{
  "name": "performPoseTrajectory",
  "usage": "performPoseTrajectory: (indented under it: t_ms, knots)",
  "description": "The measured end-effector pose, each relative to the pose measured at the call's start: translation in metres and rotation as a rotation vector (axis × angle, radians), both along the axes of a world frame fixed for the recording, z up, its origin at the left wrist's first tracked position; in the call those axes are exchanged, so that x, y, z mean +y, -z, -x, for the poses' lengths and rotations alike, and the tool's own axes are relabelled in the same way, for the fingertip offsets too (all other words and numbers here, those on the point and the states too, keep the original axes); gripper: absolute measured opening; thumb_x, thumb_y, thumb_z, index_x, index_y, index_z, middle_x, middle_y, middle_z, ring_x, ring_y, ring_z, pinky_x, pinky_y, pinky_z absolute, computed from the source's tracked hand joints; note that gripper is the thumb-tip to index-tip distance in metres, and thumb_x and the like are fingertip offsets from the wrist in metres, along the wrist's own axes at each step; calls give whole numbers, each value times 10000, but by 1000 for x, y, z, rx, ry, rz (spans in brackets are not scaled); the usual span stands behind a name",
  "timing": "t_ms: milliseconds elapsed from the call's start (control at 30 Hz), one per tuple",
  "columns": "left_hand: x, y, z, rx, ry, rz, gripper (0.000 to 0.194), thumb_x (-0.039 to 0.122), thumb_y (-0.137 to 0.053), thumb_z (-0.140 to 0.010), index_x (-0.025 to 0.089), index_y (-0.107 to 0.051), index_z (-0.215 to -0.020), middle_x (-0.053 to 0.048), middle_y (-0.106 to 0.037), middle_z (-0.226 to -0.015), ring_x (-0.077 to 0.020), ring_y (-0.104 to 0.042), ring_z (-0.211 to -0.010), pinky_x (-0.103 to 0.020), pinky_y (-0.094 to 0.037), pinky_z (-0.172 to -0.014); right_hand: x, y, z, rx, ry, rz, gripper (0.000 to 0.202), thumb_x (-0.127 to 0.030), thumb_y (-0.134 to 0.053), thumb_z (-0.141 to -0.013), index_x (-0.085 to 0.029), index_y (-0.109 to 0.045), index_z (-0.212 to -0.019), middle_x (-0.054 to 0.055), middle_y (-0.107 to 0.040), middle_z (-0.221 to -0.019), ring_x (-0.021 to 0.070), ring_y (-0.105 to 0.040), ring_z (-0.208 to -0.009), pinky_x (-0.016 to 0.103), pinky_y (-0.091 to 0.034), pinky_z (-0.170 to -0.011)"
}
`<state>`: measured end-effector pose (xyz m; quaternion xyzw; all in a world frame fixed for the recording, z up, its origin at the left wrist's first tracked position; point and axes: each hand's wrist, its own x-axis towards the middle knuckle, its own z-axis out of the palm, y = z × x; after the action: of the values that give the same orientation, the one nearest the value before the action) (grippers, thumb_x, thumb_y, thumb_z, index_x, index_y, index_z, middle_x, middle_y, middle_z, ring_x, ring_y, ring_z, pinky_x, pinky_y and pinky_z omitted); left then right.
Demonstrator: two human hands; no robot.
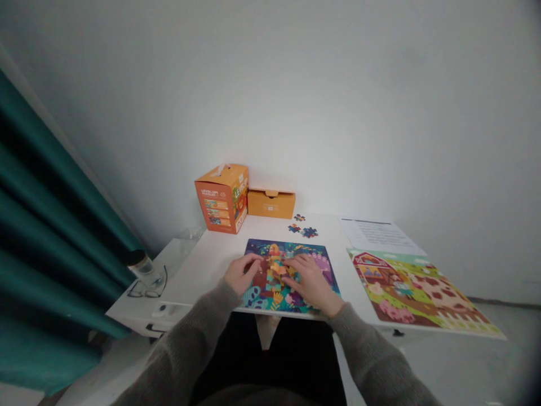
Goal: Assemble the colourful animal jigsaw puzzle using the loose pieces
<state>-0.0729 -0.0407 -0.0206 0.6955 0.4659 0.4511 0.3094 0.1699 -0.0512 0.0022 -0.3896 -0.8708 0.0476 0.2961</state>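
Note:
A colourful jigsaw puzzle [276,300] with a dark blue border lies flat at the table's front edge, between my hands. My left hand [243,273] is at its left side, thumb and forefinger curved with a small gap and nothing visible between them. Over the middle and right of the picture rests my right hand [311,280], fingers stretched out and thumb apart, the fingertips on the yellow and orange middle part. This hand hides some of the puzzle. Several loose puzzle pieces [310,232] lie in small groups behind it.
An orange puzzle box [220,200] and a lower orange box [271,204] stand by the wall. Right are a farm picture puzzle [422,290] and a printed sheet [380,234]. Left, on a lower surface, are a bottle [146,269] and glasses [152,292], near a green curtain [54,237].

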Motion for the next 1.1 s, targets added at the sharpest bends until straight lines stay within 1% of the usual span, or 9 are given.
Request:
performPoseTrajectory:
  t_ms: [100, 167, 267, 367, 467, 567, 767, 933, 1100]
  knots:
    - [-5, 7, 7, 243, 49, -160, 196, 245, -515, -908, 187, -702, -911, -58, -719, -872, -208, -662, -839, -332, -511, -788, -5, 6, -2, -84, -7, 57, 237, -299, -730, -869, -218, -657, -1080, 70, -692, -1075, 259, -566, -1063, 423, -455, -928]
    - [-8, 12, 9, 317, 94, -219, 210, 192, -493, -897, 182, -702, -877, -64, -709, -871, -214, -648, -865, -349, -503, -828, -8, 8, -1, -124, -4, 68, 237, -302, -744, -857, -218, -660, -1062, 73, -690, -1086, 257, -563, -1073, 412, -448, -924]
    - [-6, 16, 11, 333, 103, -243, 238, 144, -461, -892, 178, -697, -895, -67, -700, -877, -208, -638, -875, -349, -505, -847, -7, 9, 0, -147, 36, 57, 226, -301, -732, -867, -218, -657, -1064, 74, -688, -1082, 255, -561, -1061, 413, -433, -922]
    - [3, 16, 14, 348, 93, -269, 260, 118, -449, -882, 183, -695, -934, -69, -696, -913, -213, -629, -900, -356, -504, -864, 1, 7, 3, -147, 67, 32, 204, -297, -717, -878, -225, -652, -1057, 68, -688, -1068, 260, -553, -1050, 414, -425, -911]
    - [16, 17, 15, 380, 93, -312, 318, 59, -440, -825, 186, -690, -975, -72, -687, -949, -227, -615, -940, -374, -499, -890, 12, 7, 8, -159, 82, 17, 181, -312, -704, -887, -241, -653, -1045, 62, -688, -1052, 269, -544, -1052, 412, -423, -890]
    - [25, 21, 14, 414, 109, -331, 381, 14, -439, -761, 194, -685, -989, -68, -686, -989, -234, -600, -977, -389, -488, -928, 22, 11, 15, -186, 117, 14, 151, -321, -692, -892, -246, -660, -1020, 67, -687, -1034, 274, -541, -1040, 411, -424, -867]
    - [27, 32, 11, 431, 134, -330, 331, 28, -457, -777, 185, -699, -940, -74, -692, -971, -238, -585, -949, -395, -477, -900, 31, 17, 22, -221, 141, -3, 171, -320, -709, -877, -238, -651, -1015, 65, -686, -1025, 271, -548, -1012, 392, -423, -842]
    - [26, 33, 12, 470, 128, -332, 298, 62, -463, -822, 196, -704, -935, -70, -685, -995, -237, -569, -973, -398, -459, -910, 42, 16, 15, -199, 182, 32, 221, -307, -729, -861, -223, -652, -1051, 60, -695, -1036, 260, -554, -1016, 386, -418, -862]
    - [27, 33, 13, 412, 129, -313, 281, 84, -465, -849, 207, -706, -927, -63, -689, -991, -229, -573, -974, -393, -453, -921, 53, 15, 6, -202, 231, 51, 258, -284, -732, -850, -218, -663, -1090, 71, -704, -1043, 274, -559, -1033, 405, -421, -877]
